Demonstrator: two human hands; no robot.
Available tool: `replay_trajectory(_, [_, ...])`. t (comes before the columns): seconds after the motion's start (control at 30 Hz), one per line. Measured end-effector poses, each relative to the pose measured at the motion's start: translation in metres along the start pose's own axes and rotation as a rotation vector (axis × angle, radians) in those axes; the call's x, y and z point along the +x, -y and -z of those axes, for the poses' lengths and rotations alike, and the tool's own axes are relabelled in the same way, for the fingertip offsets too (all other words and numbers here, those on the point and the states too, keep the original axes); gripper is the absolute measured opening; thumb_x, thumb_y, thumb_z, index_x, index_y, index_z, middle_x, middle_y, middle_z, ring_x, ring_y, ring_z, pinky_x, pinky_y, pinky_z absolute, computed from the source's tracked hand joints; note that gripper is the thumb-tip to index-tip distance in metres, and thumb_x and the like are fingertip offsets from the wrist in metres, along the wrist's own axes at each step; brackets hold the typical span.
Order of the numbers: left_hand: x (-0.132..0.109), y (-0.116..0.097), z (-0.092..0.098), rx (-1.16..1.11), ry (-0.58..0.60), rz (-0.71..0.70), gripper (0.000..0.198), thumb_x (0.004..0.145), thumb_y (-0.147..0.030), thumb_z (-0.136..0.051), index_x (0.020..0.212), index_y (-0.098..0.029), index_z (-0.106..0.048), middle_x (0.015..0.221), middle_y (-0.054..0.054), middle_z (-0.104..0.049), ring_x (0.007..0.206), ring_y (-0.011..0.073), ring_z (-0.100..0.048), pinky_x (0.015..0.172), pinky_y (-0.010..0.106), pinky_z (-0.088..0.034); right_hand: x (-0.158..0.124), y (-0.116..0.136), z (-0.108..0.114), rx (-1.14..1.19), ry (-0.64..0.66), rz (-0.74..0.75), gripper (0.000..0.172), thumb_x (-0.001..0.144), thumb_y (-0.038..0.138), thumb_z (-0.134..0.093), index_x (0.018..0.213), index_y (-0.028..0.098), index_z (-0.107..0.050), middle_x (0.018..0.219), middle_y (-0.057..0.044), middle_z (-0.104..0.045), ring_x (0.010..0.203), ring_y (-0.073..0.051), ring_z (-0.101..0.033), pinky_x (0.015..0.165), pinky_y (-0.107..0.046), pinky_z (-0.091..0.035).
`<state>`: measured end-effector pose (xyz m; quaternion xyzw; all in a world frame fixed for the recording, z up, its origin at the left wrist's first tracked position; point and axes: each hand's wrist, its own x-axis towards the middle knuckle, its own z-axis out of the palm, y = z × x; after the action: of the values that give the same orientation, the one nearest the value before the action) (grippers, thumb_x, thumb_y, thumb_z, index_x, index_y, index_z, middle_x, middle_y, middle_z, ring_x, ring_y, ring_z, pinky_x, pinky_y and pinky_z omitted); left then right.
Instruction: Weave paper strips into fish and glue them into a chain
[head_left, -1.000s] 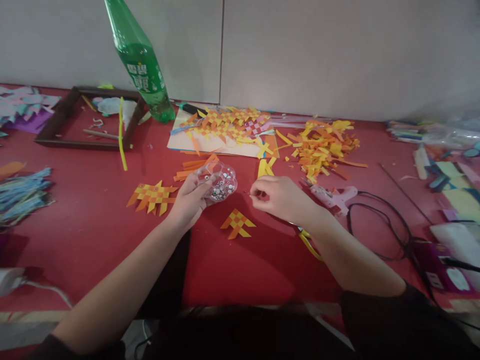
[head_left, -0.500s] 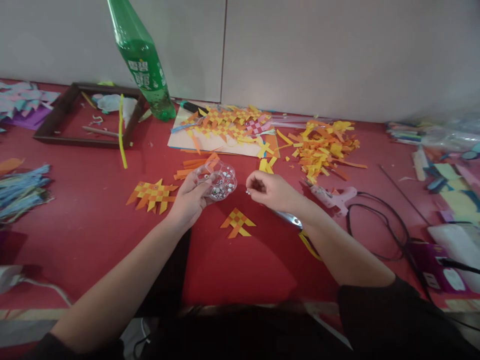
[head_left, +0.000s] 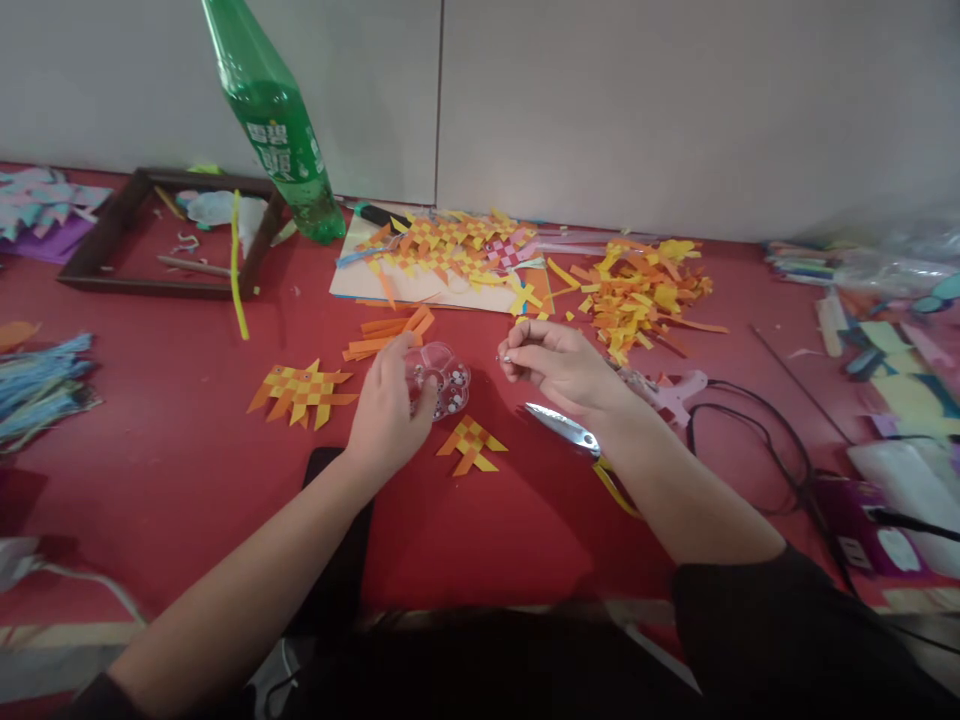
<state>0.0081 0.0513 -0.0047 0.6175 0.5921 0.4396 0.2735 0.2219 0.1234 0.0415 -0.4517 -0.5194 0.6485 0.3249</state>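
My left hand [head_left: 390,408] grips the left side of a clear flower-shaped plastic case [head_left: 454,392], its thumb lying over the front. Small black-and-white googly eyes show inside the case. Just to the right, the fingertips of my right hand [head_left: 559,365] are pinched on tiny whitish pieces [head_left: 503,358], which look like googly eyes. Below the case lies a small woven paper fish [head_left: 472,446] in orange and yellow. A larger woven paper fish [head_left: 301,392] with eyes rests left of my left hand. Open scissors blades [head_left: 564,428] lie below my right hand, their yellow handle partly hidden by the forearm.
A green bottle [head_left: 289,165] stands at the back beside a brown frame [head_left: 142,284]. More woven fish [head_left: 450,245] lie on a board; paper scraps [head_left: 649,295] are heaped to its right. A pink glue gun [head_left: 679,393] with a black cord sits right. A dark phone-like slab [head_left: 334,560] lies under my left forearm.
The case has come down slightly, and my left hand has turned over it, covering more of its left side. My right hand has risen a little, still pinching the tiny pieces.
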Motion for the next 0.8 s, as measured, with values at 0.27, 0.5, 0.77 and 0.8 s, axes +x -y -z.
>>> replay_trajectory(0.27, [-0.007, -0.02, 0.0, -0.136, 0.103, -0.186, 0.042, 0.081, -0.025, -0.073, 0.123, -0.029, -0.067, 0.129, 0.007, -0.065, 0.121, 0.0285, -0.058, 0.111, 0.045, -0.039, -0.011, -0.007, -0.023, 0.17, 0.064, -0.086, 0.019, 0.064, 0.02, -0.072, 0.074, 0.019, -0.056, 0.066, 0.006, -0.057, 0.058, -0.007, -0.055, 0.061, -0.025, -0.046])
replay_trajectory(0.5, [-0.008, -0.028, -0.003, -0.355, 0.086, 0.015, 0.018, 0.077, -0.026, -0.078, 0.094, -0.033, -0.079, 0.102, 0.002, -0.076, 0.097, 0.024, -0.068, 0.099, 0.043, -0.05, -0.019, -0.016, -0.039, 0.283, 0.055, -0.102, 0.025, 0.066, 0.024, -0.078, 0.076, 0.019, -0.056, 0.07, 0.006, -0.061, 0.064, -0.008, -0.06, 0.065, -0.026, -0.051])
replay_trajectory(0.77, [-0.005, -0.024, -0.003, -0.544, 0.051, 0.221, 0.012, 0.076, -0.027, -0.08, 0.088, -0.028, -0.081, 0.091, 0.004, -0.077, 0.088, 0.0224, -0.07, 0.09, 0.04, -0.055, -0.021, -0.014, -0.039, 0.289, 0.056, -0.055, 0.032, 0.064, 0.03, -0.087, 0.073, 0.018, -0.059, 0.068, 0.004, -0.064, 0.063, -0.01, -0.065, 0.069, -0.028, -0.055])
replay_trajectory(0.8, [-0.004, -0.022, -0.004, -0.592, 0.064, 0.257, 0.013, 0.076, -0.029, -0.08, 0.089, -0.026, -0.081, 0.09, 0.005, -0.077, 0.086, 0.0215, -0.07, 0.087, 0.039, -0.056, -0.02, -0.014, -0.038, 0.298, 0.049, -0.061, 0.032, 0.063, 0.03, -0.088, 0.073, 0.019, -0.059, 0.068, 0.005, -0.065, 0.063, -0.01, -0.065, 0.069, -0.028, -0.055])
